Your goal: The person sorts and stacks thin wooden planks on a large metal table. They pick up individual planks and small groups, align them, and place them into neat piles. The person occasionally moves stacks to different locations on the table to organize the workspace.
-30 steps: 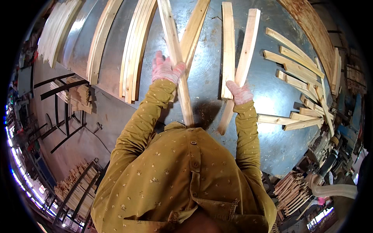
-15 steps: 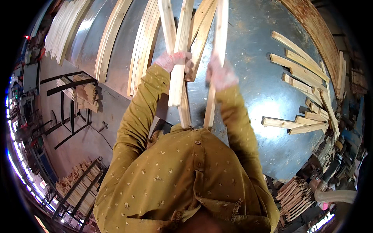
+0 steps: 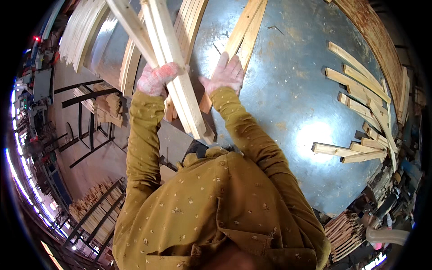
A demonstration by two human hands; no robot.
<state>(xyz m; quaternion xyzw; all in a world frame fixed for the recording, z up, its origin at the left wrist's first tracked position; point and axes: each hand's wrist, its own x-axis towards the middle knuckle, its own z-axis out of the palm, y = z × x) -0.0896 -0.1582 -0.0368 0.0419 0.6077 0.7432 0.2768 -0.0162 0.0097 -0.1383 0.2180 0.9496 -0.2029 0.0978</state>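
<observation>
My left hand (image 3: 155,80), in a pinkish-white work glove, is closed round a bundle of long pale wooden strips (image 3: 173,67). Several pieces make up this bundle, one of them splayed off to the left at its far end. The near ends hang over the table edge in front of my body. My right hand (image 3: 226,74), gloved the same way, has its fingers stretched out on or just over two long wooden strips (image 3: 245,31) that lie together on the metal table (image 3: 279,99). Whether its palm presses on them cannot be made out.
Stacked strips (image 3: 191,22) lie behind my bundle, with a wide stack (image 3: 81,33) at the far left. Short wooden pieces (image 3: 355,85) are scattered on the table's right. A black metal frame (image 3: 90,121) and a rack of strips (image 3: 96,211) stand left.
My left hand has moved left with its bundle. My right hand has let go of the strip it held and moved left over the two lying strips, its fingers now spread.
</observation>
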